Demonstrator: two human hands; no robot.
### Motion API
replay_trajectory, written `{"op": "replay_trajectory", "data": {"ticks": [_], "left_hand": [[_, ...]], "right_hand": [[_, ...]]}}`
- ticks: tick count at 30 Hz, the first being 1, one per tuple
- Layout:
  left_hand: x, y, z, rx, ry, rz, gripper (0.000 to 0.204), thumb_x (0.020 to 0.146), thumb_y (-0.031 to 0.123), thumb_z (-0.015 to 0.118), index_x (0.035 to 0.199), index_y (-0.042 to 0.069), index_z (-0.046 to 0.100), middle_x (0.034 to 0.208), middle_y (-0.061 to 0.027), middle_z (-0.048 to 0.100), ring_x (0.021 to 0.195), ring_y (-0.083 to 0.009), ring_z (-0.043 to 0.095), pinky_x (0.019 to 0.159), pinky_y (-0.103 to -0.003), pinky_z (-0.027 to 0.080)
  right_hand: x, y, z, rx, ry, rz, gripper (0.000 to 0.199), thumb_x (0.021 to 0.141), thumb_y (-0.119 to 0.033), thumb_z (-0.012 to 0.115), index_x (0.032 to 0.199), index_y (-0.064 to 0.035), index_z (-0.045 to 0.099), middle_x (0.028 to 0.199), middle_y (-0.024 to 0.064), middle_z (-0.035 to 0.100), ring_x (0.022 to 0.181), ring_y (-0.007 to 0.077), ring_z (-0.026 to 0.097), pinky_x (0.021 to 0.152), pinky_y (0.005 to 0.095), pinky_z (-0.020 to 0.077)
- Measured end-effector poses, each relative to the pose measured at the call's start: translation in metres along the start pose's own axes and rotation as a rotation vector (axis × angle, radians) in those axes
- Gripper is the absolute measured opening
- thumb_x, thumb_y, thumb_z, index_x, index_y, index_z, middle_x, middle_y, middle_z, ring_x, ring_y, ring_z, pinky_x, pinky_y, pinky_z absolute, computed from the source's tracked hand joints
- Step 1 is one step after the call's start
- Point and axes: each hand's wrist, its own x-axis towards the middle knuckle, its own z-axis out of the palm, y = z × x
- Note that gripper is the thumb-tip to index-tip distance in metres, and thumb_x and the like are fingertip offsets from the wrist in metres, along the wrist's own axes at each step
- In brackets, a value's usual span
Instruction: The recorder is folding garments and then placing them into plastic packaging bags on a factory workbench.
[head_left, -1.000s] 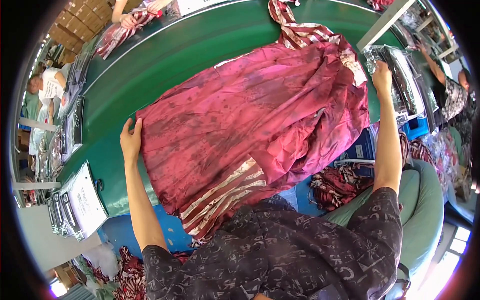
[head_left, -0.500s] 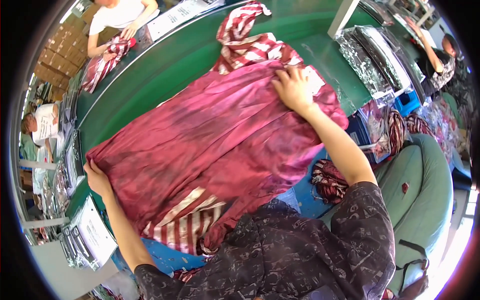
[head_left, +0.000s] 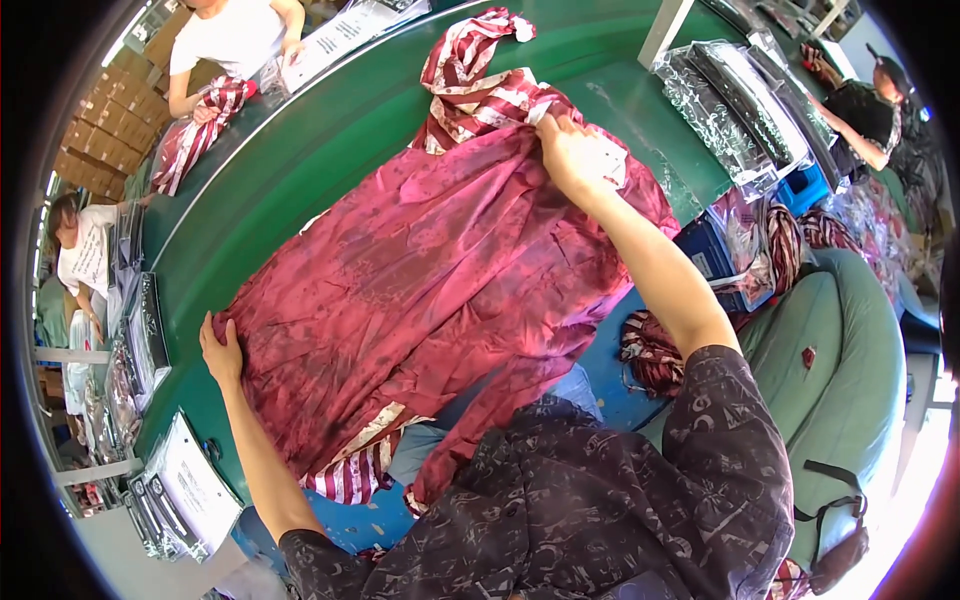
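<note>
A crinkled dark red satiny cloth (head_left: 400, 270) with blotchy darker marks spreads across the green work surface and hangs over its near edge toward my lap. My left hand (head_left: 222, 352) grips its left edge, thumb on top. At the far right part, my right hand (head_left: 575, 158) pinches a fold and pulls it into creases. A white patch (head_left: 608, 165) shows beside that hand. Red-and-cream striped fabric (head_left: 480, 95) lies twisted beyond the cloth. More striped fabric (head_left: 358, 474) shows under its near edge.
Plastic-wrapped flat packs (head_left: 735, 110) lie at the far right, with others (head_left: 180, 490) at the near left. A blue crate (head_left: 715, 255) and a striped bundle (head_left: 655, 350) sit right of me, near a green padded seat (head_left: 840, 380). Co-workers are across the table, left and right.
My right hand has moved left and away from me, closing on a fold. The left hand has shifted right with its edge, so the cloth is bunched narrower and more creased.
</note>
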Motion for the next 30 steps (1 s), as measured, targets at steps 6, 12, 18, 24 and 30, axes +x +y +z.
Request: {"op": "replay_trajectory", "data": {"ticks": [6, 12, 18, 24, 30], "left_hand": [[-0.006, -0.006, 0.015, 0.039, 0.011, -0.085, 0.055, 0.095, 0.045, 0.062, 0.137, 0.009, 0.057, 0.140, -0.0169, 0.056, 0.125, -0.0357, 0.056, 0.102, -0.042, 0.046], [-0.004, 0.060, 0.023, 0.025, 0.006, -0.132, 0.046, 0.094, 0.040, 0.065, 0.125, 0.006, 0.062, 0.136, -0.0121, 0.060, 0.122, -0.0357, 0.058, 0.099, -0.042, 0.048], [0.003, 0.036, 0.024, -0.059, 0.017, 0.081, 0.033, 0.094, 0.032, 0.066, 0.113, 0.006, 0.063, 0.136, -0.0106, 0.059, 0.120, -0.0351, 0.059, 0.096, -0.041, 0.048], [0.014, 0.074, 0.002, -0.177, 0.105, -0.107, 0.023, 0.096, 0.026, 0.065, 0.105, 0.005, 0.062, 0.136, -0.0122, 0.059, 0.116, -0.0340, 0.061, 0.091, -0.040, 0.049], [-0.018, 0.167, -0.022, -0.017, 0.198, 0.243, 0.032, 0.095, 0.024, 0.065, 0.122, 0.006, 0.062, 0.139, -0.0143, 0.056, 0.119, -0.0339, 0.059, 0.094, -0.037, 0.050]], "right_hand": [[0.053, 0.034, -0.046, -0.256, 0.357, -0.220, 0.030, 0.093, -0.021, 0.049, 0.122, -0.0219, 0.056, 0.100, 0.0066, 0.063, 0.076, 0.0307, 0.069, 0.062, 0.0422, 0.0561], [0.098, 0.112, -0.060, -0.475, 0.138, -0.194, 0.030, 0.097, -0.017, 0.046, 0.123, -0.0236, 0.058, 0.103, 0.0112, 0.060, 0.082, 0.0340, 0.068, 0.070, 0.0451, 0.0570], [0.066, 0.153, 0.038, -0.254, -0.108, -0.100, 0.027, 0.098, -0.030, 0.049, 0.121, -0.0216, 0.060, 0.108, 0.0110, 0.061, 0.102, 0.0365, 0.063, 0.087, 0.0501, 0.0487], [0.050, 0.163, 0.044, -0.193, 0.215, 0.172, 0.047, 0.092, -0.052, 0.057, 0.121, -0.0155, 0.061, 0.112, 0.0130, 0.063, 0.110, 0.0376, 0.058, 0.091, 0.0527, 0.0444], [0.052, 0.161, 0.016, -0.205, 0.053, 0.552, 0.062, 0.086, -0.063, 0.063, 0.119, -0.0107, 0.060, 0.118, 0.0175, 0.064, 0.114, 0.0384, 0.058, 0.091, 0.0547, 0.0453]]}}
